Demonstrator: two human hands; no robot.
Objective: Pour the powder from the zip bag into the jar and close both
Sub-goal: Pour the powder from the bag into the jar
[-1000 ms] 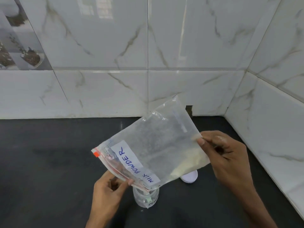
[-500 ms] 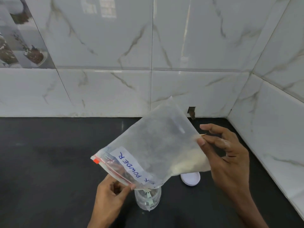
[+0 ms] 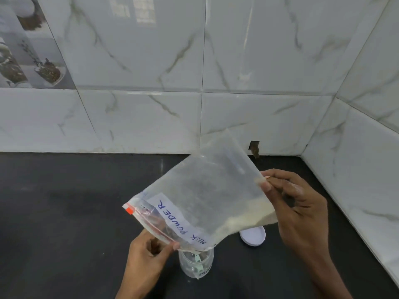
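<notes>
A clear zip bag (image 3: 205, 197) with a white label reading MILK POWDER and a red zip strip is held tilted above the counter. Pale powder (image 3: 248, 221) lies along its lower right edge. My left hand (image 3: 149, 255) pinches the zip end at the bag's lower corner. My right hand (image 3: 295, 208) pinches the bag's right edge higher up. Directly under the bag's mouth stands a small clear jar (image 3: 196, 264), uncovered, with a label on its side. The bag hides the jar's mouth.
The jar's white lid (image 3: 252, 235) lies on the black counter (image 3: 64, 212) just right of the jar, partly behind the bag. White marble-look tiled walls (image 3: 216, 83) close the counter at the back and on the right.
The bag's raised end has tipped a little higher and the powder has slid toward its lower edge. My right hand's fingers have shifted on the bag's edge. Both hands keep their hold.
</notes>
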